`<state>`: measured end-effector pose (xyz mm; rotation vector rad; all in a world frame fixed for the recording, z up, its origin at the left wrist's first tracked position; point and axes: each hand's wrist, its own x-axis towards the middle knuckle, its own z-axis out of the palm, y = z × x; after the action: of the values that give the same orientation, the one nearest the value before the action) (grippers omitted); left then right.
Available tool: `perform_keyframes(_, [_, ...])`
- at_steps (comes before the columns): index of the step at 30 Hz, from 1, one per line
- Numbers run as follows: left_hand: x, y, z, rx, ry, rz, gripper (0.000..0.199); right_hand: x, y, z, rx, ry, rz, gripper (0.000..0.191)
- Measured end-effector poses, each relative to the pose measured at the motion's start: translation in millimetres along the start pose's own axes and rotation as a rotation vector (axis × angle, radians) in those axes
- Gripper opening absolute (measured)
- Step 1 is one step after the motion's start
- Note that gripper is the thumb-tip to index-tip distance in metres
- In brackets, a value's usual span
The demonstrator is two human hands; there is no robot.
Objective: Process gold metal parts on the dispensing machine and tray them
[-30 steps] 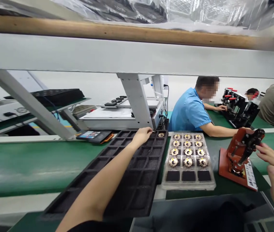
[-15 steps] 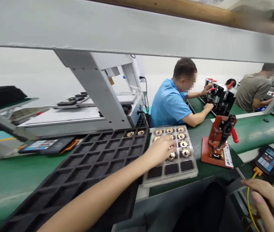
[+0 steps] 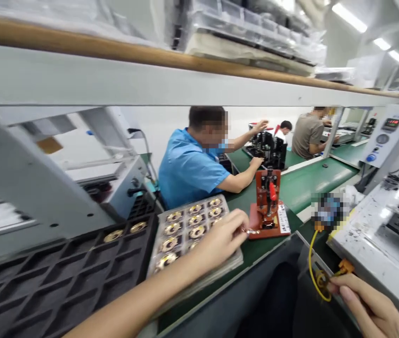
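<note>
My left hand [image 3: 226,232] pinches a small shiny gold-rimmed disc [image 3: 251,231], seen almost edge-on. It is over the right side of a clear tray [image 3: 235,256], close to the base of a red-brown clamp fixture [image 3: 267,199] with a red handle. Several round gold-rimmed discs [image 3: 197,232] sit in the tray's pockets, some hidden under my forearm. At lower right, my right hand [image 3: 368,300] is closed, thumb against forefinger, beside a yellow cable [image 3: 311,263] and an orange connector [image 3: 346,266]. What its fingertips hold is not clear.
A black compartment tray [image 3: 58,271] lies left, with two gold-rimmed discs at its far edge. Across the green bench [image 3: 301,188] a co-worker in blue [image 3: 194,164] handles black clamp fixtures [image 3: 268,148]. A white machine [image 3: 379,239] stands right; a shelf beam [image 3: 171,84] crosses overhead.
My left hand has moved right from above the clear tray toward the red-brown fixture, now with a disc in its fingers. The view has swung right; my right hand stays low beside the yellow cable.
</note>
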<state>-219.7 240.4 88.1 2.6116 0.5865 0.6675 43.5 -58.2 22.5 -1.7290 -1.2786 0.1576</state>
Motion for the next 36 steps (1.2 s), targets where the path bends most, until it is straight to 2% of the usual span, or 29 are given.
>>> perform_keyframes(3, [31.9,60.0,24.6,-0.157,0.062,0.483,0.016,10.7,-23.7,-1.3,0.178,-0.006,0.147,0.028])
perform_keyframes(6, [64.5,109.0,58.3,-0.179,0.143,0.852,0.018,22.7,-45.6,-10.2,0.408,-0.017,0.136,0.050])
perform_keyframes(8, [83.5,133.5,80.4,-0.220,0.169,0.993,0.018,24.0,-48.2,-23.0,0.425,0.045,0.162,0.053])
perform_keyframes(11, [105.2,162.8,107.6,-0.318,0.165,1.090,0.020,12.2,-37.3,-46.9,0.381,0.151,0.240,0.048])
perform_keyframes(16, [126.8,209.6,143.6,-0.403,0.149,1.187,0.022,-17.6,-17.4,-85.2,0.301,0.339,0.291,0.050])
perform_keyframes(21, [139.3,261.6,188.7,-0.516,0.098,1.238,0.019,-43.0,-7.1,-128.8,0.163,0.455,0.323,0.043])
perform_keyframes(23, [147.3,282.4,205.0,-0.602,-0.011,1.223,0.013,-55.7,1.7,-147.9,0.116,0.521,0.356,0.043])
perform_keyframes(24, [153.9,292.9,211.7,-0.641,-0.095,1.191,0.017,-62.8,7.3,-157.7,0.097,0.556,0.375,0.044])
perform_keyframes(27, [188.2,326.1,227.6,-0.594,-0.329,0.995,0.042,-85.0,23.7,-186.8,0.064,0.703,0.424,0.047])
perform_keyframes(29, [220.8,349.9,238.9,-0.413,-0.400,0.856,0.038,-98.9,30.2,-204.5,0.055,0.771,0.435,0.049])
perform_keyframes(33, [282.1,393.6,270.6,-0.194,-0.524,0.790,0.043,-123.9,29.5,-227.1,0.008,0.793,0.460,0.050])
perform_keyframes(36, [307.4,414.1,292.3,-0.058,-0.632,0.776,0.045,-140.7,25.2,-232.5,-0.018,0.844,0.499,0.049])
